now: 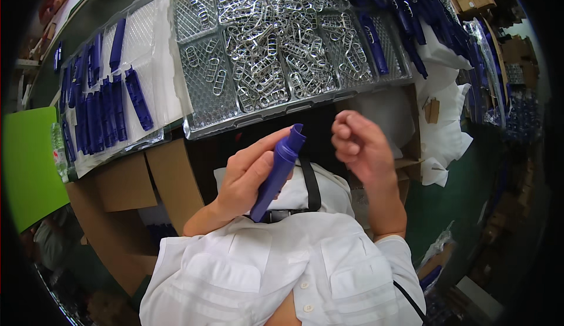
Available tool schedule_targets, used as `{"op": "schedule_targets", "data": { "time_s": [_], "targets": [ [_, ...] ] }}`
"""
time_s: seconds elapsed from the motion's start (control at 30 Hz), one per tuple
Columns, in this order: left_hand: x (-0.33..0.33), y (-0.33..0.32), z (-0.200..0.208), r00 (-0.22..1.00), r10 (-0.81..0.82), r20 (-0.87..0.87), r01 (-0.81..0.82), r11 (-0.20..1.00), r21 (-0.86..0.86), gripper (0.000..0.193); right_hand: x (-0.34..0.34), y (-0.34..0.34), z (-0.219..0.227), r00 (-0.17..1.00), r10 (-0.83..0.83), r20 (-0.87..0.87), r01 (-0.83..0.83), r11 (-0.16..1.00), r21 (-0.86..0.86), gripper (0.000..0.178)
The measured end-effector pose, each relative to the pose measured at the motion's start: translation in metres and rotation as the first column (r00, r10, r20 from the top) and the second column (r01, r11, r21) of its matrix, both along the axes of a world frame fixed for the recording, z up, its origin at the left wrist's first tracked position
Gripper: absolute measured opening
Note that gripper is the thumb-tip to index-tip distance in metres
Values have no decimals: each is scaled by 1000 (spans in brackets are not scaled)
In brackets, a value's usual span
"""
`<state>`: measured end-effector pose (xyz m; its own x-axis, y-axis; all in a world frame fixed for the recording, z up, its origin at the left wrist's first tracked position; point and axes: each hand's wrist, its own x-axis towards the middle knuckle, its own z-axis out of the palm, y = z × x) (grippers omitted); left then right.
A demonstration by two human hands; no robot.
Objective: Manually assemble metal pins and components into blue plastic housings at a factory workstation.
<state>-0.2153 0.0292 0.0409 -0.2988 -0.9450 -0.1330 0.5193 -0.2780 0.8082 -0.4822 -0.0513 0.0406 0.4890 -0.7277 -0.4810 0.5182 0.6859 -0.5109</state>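
My left hand (247,174) is wrapped round a dark blue plastic casing (276,176), a long hollow piece with a narrower, open upper end. The casing is tilted, its upper end toward the tray and its lower end near my waist. My right hand (359,144) is raised to the right of the casing, apart from it. Its fingers are curled in toward the thumb, and whatever may be between them is hidden. Beyond both hands lies a clear compartment tray (214,125), heaped with shiny metal link-shaped parts (270,44).
Blue casings (103,117) lie in rows on a sheet to the left. More casings (405,9) are piled at the right, one (374,44) inside the tray. Cardboard boxes (176,170) stand below the table edge. White foam sheets (446,114) hang at the right; a green panel (32,167) is far left.
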Motion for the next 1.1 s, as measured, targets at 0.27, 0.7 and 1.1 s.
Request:
{"op": "schedule_targets", "data": {
  "time_s": [0.27, 0.7, 1.1],
  "targets": [
    [19, -27, -13, 967, -155, -203, 202, 950, 238, 81, -144, -269, 101, -553, -758, -345, -610, 650, -453, 44],
    [39, -29, -26, 956, 173, -239, -82, 934, 349, 66, 85, -99, 9, 74, -580, -812, -953, 200, -229, 16],
    [25, -45, -24, 951, 231, -204, -153, 929, 337, 63, 88, -95, -10, 65, -635, -770, -952, 191, -238, 19]
  ]
}}
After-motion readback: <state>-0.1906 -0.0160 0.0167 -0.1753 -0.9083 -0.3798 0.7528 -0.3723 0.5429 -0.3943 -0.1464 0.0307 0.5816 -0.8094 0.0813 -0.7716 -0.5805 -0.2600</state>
